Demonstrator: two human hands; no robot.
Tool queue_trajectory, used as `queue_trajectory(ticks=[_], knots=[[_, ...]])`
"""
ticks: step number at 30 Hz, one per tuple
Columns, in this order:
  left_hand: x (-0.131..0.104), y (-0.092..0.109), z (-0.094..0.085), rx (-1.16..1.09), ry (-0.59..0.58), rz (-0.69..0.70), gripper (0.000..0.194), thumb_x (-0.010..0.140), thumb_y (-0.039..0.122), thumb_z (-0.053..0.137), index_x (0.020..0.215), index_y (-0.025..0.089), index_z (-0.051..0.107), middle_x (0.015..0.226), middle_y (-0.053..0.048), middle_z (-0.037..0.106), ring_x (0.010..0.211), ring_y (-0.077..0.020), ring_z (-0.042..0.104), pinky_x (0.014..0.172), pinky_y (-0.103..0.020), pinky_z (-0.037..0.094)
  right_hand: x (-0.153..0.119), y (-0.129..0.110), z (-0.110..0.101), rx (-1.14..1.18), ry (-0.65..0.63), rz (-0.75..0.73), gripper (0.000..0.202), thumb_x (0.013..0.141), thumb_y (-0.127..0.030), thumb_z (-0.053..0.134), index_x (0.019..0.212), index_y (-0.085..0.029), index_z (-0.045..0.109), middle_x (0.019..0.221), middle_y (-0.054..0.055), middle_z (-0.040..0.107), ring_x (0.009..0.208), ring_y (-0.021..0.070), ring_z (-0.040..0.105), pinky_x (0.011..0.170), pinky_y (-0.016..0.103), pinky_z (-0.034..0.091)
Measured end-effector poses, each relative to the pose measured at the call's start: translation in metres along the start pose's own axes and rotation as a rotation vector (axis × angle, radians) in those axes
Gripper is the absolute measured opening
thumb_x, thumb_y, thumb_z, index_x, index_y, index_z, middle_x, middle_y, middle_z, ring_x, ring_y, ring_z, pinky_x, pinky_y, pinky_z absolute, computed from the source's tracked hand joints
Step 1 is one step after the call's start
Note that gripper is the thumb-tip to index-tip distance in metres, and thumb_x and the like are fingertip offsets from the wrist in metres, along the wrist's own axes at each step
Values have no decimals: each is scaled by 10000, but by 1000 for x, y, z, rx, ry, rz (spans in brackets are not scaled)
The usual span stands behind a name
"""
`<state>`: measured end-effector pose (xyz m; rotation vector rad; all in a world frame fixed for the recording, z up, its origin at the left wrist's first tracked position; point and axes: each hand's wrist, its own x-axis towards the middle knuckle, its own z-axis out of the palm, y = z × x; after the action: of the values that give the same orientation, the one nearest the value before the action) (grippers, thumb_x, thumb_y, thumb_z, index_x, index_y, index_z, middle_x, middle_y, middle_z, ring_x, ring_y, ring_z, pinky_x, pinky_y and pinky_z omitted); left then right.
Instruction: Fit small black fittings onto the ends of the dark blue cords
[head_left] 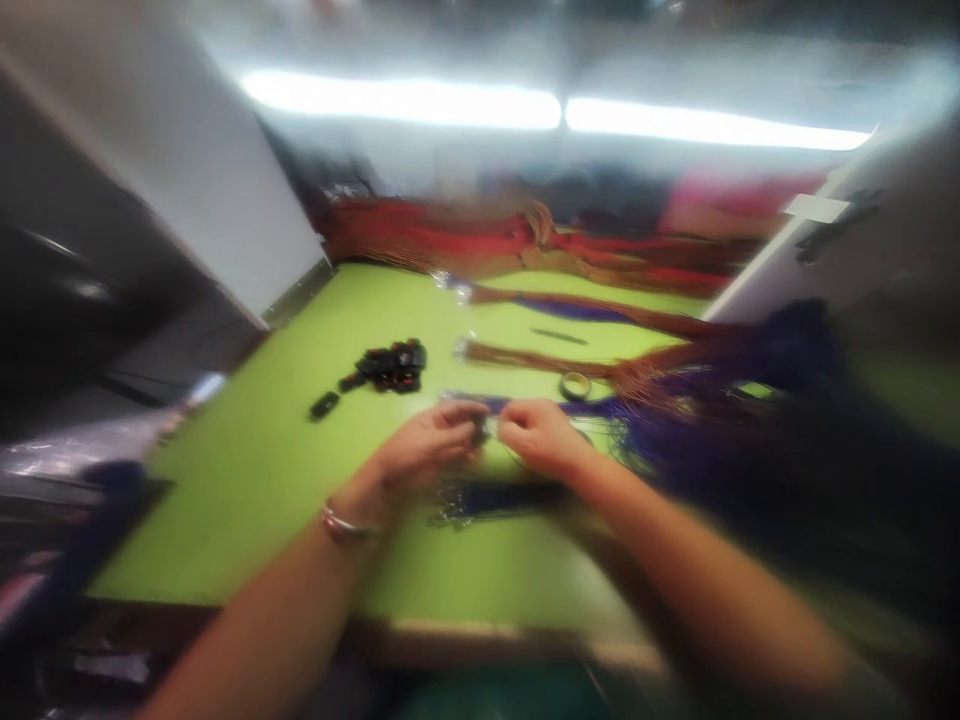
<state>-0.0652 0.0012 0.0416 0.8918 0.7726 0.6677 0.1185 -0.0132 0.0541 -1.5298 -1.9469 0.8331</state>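
Both hands meet above the middle of the green table [247, 470]. My left hand [424, 440] is closed, pinching a small dark piece [479, 430], possibly a connector; blur hides its kind. Close beside it, my right hand [544, 437] is curled shut with its fingertips near that piece. A thin dark strand runs below the right hand, but what its fingers hold is hidden. A bundle of dark blue wires [510, 497] with pale ends lies just below the hands. Behind them lies another blue-purple bundle [600, 408]. To the left sits a pile of black connectors [394, 366].
One black piece [325, 405] lies apart from the pile. Brown wire bundles [540, 357] and a tape roll [575, 387] lie beyond the hands, near a thin dark stick [559, 336]. Red wires [435, 230] line the back. White panels [225, 190] flank the table.
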Motion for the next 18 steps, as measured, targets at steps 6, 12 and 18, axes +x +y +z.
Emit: queue_trajectory(ticks=[6, 12, 18], knots=[[-1, -1, -1, 50, -23, 7, 367, 724, 263, 707, 1057, 157, 596, 777, -26, 591, 640, -92, 579, 577, -204, 453, -1, 0, 1, -13, -40, 15, 154, 650, -218, 436, 521, -155, 493, 519, -33, 458, 526, 78, 380, 526, 214, 281], [1, -6, -3, 254, -6, 118, 343, 716, 283, 712, 1018, 148, 620, 795, -36, 611, 610, -87, 558, 590, -234, 463, 0, -2, 0, 55, -100, 79, 141, 634, -227, 469, 528, -144, 510, 517, -36, 451, 518, 72, 376, 486, 201, 273], [2, -7, 6, 195, 74, 129, 347, 687, 294, 732, 978, 146, 614, 759, -32, 624, 569, -88, 558, 520, -211, 440, -2, -8, -3, 254, -112, 223, 156, 673, -232, 476, 608, -138, 582, 460, -41, 476, 411, 68, 424, 435, 185, 324]])
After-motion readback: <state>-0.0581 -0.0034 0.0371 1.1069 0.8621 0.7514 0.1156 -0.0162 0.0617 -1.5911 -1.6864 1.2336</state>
